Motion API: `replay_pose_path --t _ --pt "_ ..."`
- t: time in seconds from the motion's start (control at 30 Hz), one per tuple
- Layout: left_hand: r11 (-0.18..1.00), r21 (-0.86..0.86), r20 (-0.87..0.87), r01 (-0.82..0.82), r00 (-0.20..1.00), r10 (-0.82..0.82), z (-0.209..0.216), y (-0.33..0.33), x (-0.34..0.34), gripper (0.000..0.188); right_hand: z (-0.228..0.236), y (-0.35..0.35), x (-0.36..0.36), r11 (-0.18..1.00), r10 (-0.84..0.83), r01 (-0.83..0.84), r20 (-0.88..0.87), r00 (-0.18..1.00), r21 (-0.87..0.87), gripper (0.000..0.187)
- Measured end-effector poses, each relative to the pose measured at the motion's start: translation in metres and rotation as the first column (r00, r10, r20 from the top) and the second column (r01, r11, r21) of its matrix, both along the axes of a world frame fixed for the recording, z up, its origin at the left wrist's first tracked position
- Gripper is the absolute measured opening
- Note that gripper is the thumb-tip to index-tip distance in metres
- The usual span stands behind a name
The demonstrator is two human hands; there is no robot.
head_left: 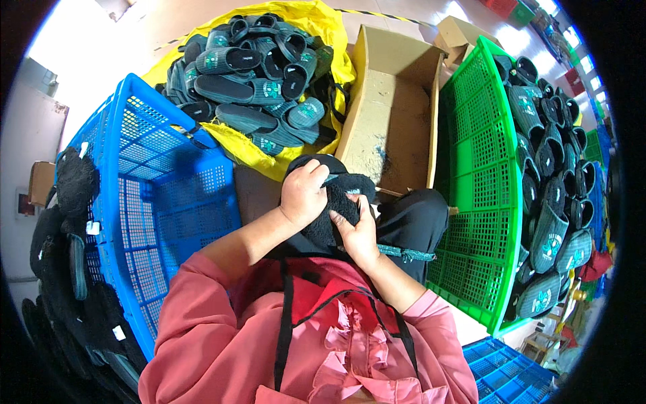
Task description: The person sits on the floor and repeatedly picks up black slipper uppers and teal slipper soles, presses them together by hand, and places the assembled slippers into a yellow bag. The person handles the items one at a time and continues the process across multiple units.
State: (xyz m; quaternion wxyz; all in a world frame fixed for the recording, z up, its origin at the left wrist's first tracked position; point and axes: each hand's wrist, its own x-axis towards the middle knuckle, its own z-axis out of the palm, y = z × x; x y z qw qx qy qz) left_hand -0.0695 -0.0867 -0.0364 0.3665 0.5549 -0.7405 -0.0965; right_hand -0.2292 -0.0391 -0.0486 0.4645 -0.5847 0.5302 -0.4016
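Over my lap I hold a black fuzzy slipper (321, 230) with a small pale label. My left hand (304, 194) is closed on its far left side, knuckles up. The right hand (356, 234) grips the right side, its thumb pressed on the dark pile. Both hands cover much of the slipper, so its full outline is hidden. Just beyond my hands, a heap of grey-green and black slippers (235, 91) lies on a yellow sack (340, 37).
A blue basket (219, 185) stands at my left, with black fuzzy pieces (50, 249) outside it. An open cardboard box (397, 108) lies ahead. At right is a green crate (474, 195), with many slippers (548, 175) beyond it. Another blue crate (508, 370) sits lower right.
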Motion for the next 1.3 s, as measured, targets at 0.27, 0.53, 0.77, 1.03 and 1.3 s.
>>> replay_pose_path --t 0.27,0.53,0.77,1.03,1.3 --pt "0.79 0.596 -0.287 -0.147 0.88 0.38 -0.027 0.026 0.02 0.02 -0.009 -0.021 -0.007 0.954 -0.08 -0.05 0.41 0.909 0.297 0.033" --pt "0.612 0.52 -0.852 0.596 0.414 0.321 -0.014 0.044 0.045 0.057 0.001 -0.039 -0.005 0.894 -0.138 -0.181 0.635 0.76 0.411 0.028" --pt "0.68 0.511 -0.846 0.526 0.445 0.292 -0.015 0.053 0.035 0.059 0.016 -0.05 -0.007 0.852 -0.213 -0.155 0.601 0.771 0.501 0.031" --pt "0.88 0.463 -0.816 0.11 0.44 0.375 -0.02 0.076 -0.005 0.049 0.013 -0.055 0.001 0.86 -0.189 -0.182 0.629 0.755 0.476 0.029" --pt "0.888 0.449 -0.842 0.097 0.378 0.385 -0.001 0.092 -0.012 0.046 0.007 -0.057 0.004 0.836 -0.201 -0.211 0.641 0.741 0.506 0.03"
